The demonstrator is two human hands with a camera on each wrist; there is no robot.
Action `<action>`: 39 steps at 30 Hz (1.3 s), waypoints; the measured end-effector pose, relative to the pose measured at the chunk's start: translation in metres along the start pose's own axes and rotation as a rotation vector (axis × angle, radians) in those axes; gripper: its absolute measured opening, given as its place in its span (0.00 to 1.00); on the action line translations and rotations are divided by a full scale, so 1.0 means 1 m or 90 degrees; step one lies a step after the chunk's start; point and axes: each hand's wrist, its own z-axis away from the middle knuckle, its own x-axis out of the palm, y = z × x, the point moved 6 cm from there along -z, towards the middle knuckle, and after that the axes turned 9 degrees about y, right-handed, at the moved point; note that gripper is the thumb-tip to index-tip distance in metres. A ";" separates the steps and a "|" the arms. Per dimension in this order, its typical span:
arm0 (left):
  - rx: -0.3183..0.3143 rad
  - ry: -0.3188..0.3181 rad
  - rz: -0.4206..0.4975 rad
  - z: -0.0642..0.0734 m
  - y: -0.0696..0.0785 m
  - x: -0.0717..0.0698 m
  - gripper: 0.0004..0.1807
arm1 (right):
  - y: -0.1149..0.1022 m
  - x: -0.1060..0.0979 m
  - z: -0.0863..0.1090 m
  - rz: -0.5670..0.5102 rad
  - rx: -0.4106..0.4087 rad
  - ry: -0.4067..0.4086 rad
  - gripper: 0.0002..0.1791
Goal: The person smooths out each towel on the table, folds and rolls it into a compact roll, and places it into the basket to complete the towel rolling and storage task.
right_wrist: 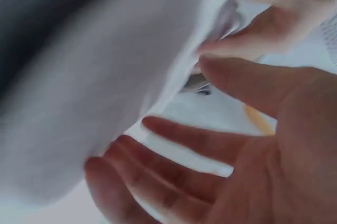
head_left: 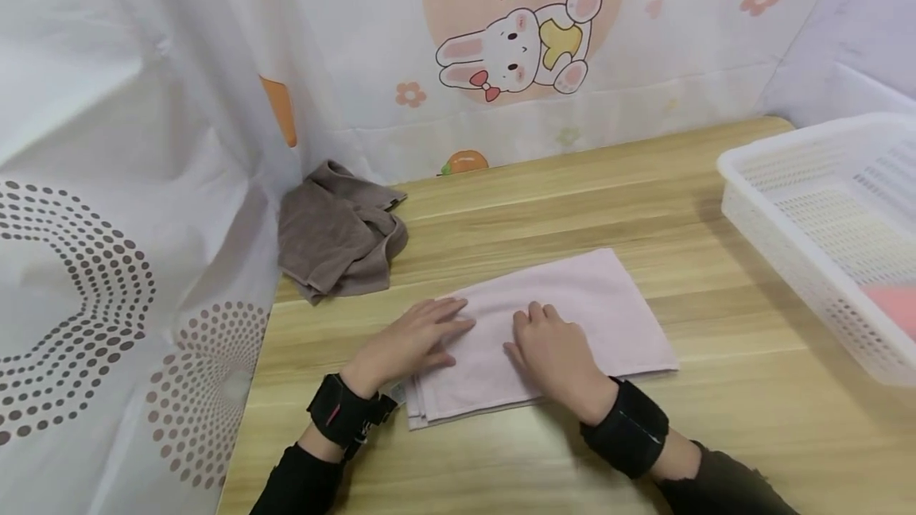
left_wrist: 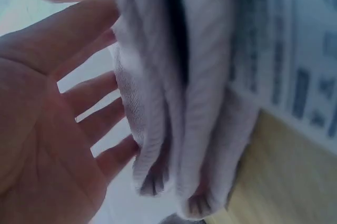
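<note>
A pale pink towel [head_left: 608,316], folded into layers, lies flat on the wooden table. My left hand [head_left: 411,340] rests on its left end with the fingers spread and fairly straight. Nearer the towel's middle, my right hand [head_left: 554,352] touches the top with loosely bent fingers and grips nothing. The left wrist view shows the stacked folded edges of the towel [left_wrist: 152,76] and a printed care label [left_wrist: 295,39] hanging from them. In the right wrist view the fingertips meet the towel's surface [right_wrist: 116,66], which is blurred there.
A crumpled brown towel [head_left: 336,233] sits at the table's back left corner. To the right stands a white plastic basket [head_left: 787,261] with a pink item [head_left: 890,304] inside. Behind the wooden table [head_left: 758,420] hangs a printed curtain [head_left: 358,54].
</note>
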 end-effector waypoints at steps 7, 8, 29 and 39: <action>-0.041 -0.042 0.033 0.006 0.003 0.007 0.34 | 0.019 0.008 0.004 -0.014 -0.010 -0.003 0.21; -0.046 -0.046 0.036 0.005 0.003 0.007 0.34 | 0.019 0.008 0.004 -0.011 -0.012 -0.004 0.22; 0.052 -0.006 -0.125 -0.008 0.050 0.013 0.21 | 0.025 0.013 -0.007 -0.065 -0.103 -0.090 0.31; 0.106 0.030 -0.159 -0.011 0.070 0.014 0.22 | 0.031 0.013 -0.012 -0.172 -0.102 -0.133 0.27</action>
